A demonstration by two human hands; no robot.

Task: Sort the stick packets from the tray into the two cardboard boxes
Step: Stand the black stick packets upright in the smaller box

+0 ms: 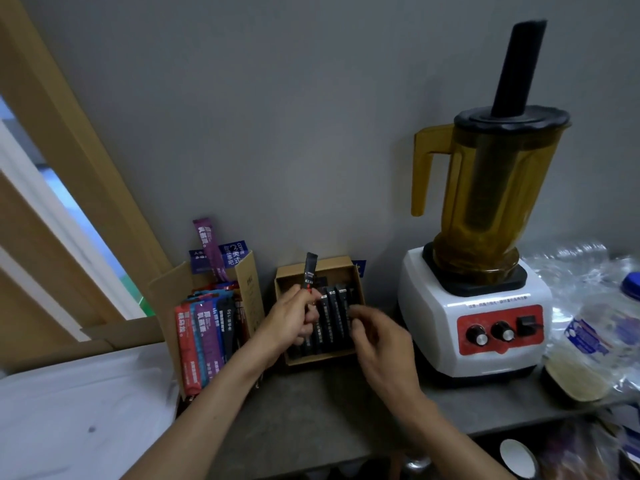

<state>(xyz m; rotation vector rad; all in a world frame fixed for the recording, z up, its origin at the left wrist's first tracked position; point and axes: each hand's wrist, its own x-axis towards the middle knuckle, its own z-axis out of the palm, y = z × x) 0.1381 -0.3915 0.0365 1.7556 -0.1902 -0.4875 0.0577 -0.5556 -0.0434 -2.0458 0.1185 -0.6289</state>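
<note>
Left hand (294, 318): raised over the front left part of the small cardboard box (322, 265), fingers and thumb pinching one black stick packet (309, 271) by its lower end; the packet stands nearly upright, its top clear of the box.
Right hand (375, 336): over the right front corner of the same box, fingers curled down toward the row of black packets (332, 315). The hand is blurred, so it cannot be told whether it grips a packet or only touches the row.
Small cardboard box: open at the top, on the desk (311, 410) near the wall, between the tall cardboard box (247, 289) and the blender (478, 317). It holds only black packets, side by side on edge.
Tall cardboard box: left of the small one and just beside it, flaps open. It holds coloured packets (204, 337) in red, blue, purple and black, packed upright. One purple packet (207, 242) sticks up well above the others at the back, against blue printed card.
Blender: white base with a red panel and two knobs, amber jug, black lid and tamper; to the right of the small box, apart from it.
Far right of desk: clear plastic bottles (595, 327) in wrap.
Left foreground: white surface (86, 410), its nature unclear.
</note>
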